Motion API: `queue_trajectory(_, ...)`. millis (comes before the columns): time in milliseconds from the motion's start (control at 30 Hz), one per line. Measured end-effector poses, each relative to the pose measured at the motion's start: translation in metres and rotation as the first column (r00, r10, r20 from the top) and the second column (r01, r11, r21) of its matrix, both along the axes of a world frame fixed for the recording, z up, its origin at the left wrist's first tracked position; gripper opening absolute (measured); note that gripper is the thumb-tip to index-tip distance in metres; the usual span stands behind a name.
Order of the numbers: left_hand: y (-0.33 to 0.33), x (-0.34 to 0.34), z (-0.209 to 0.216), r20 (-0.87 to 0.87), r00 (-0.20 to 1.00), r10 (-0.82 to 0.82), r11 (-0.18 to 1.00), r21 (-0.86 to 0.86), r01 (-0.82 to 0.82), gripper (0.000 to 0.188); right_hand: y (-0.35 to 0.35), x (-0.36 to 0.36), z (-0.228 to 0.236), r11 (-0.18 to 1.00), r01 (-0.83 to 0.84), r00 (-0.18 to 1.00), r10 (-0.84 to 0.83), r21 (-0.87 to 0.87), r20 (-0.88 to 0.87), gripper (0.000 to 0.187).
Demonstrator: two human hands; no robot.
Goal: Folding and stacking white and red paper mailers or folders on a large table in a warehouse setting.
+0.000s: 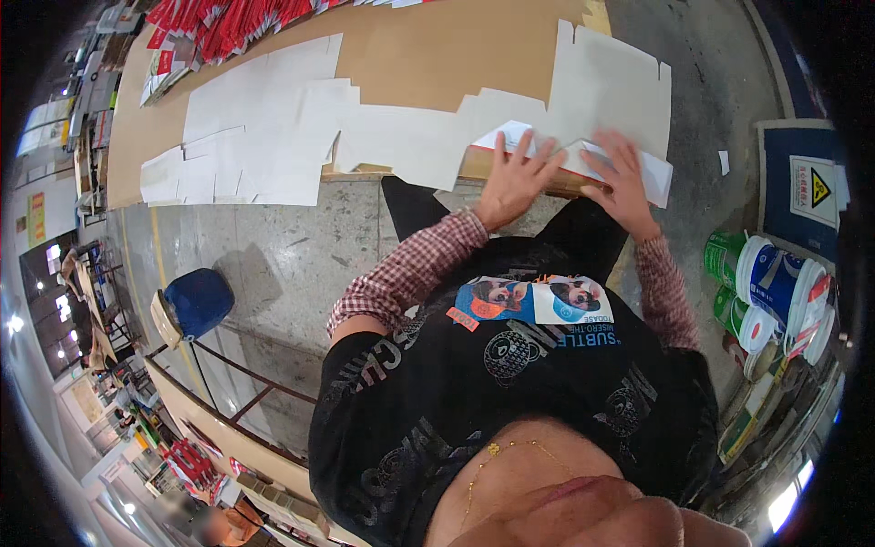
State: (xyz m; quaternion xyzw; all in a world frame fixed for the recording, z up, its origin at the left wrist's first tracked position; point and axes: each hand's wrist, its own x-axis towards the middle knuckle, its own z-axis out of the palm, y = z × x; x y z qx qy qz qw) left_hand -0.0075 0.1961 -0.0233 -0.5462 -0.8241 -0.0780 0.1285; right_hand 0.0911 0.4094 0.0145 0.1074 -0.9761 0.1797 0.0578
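Observation:
A flat white card blank (611, 87) with slits in its far edge lies at the table's near right edge. Along its near side runs a folded white strip (654, 175), with red showing beside my hands. My left hand (515, 182) rests on the card's near edge, its fingers spread beside a raised white flap (509, 136). My right hand (625, 185) lies on the folded strip with fingers stretched out, slightly blurred. Neither hand grips anything. What lies under the fingers is hidden.
More white card blanks (264, 96) overlap to the left on the brown tabletop (428, 46). Red printed pieces (223, 27) are heaped at the far left. A blue-covered stool (196, 304) stands on the floor behind left; several buckets (775, 278) stand at right.

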Motion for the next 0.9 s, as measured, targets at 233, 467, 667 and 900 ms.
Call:
queue_trajectory(233,0.017,0.016,0.012,0.300,0.953,-0.036,0.999,-0.001,0.038,0.104,-0.021,0.039,-0.006,0.220,0.320,0.447,-0.893,-0.922,-0.058,0.045)
queue_trajectory(467,0.029,0.029,-0.008,0.389,0.871,-0.300,0.952,0.066,0.298,0.097,-0.033,-0.028,0.016,0.959,0.199,0.917,-0.254,-0.201,-0.309,0.066)
queue_trajectory(667,-0.081,-0.039,0.032,0.136,0.991,-0.022,0.970,-0.237,0.054,0.042,-0.015,-0.042,0.004,1.000,0.007,1.000,-0.007,-0.011,0.005,0.066)
queue_trajectory(900,-0.047,-0.140,0.048,0.822,0.556,0.121,0.925,-0.297,0.237,0.037,-0.017,-0.042,-0.019,0.988,0.153,0.958,-0.154,-0.021,-0.241,0.059)
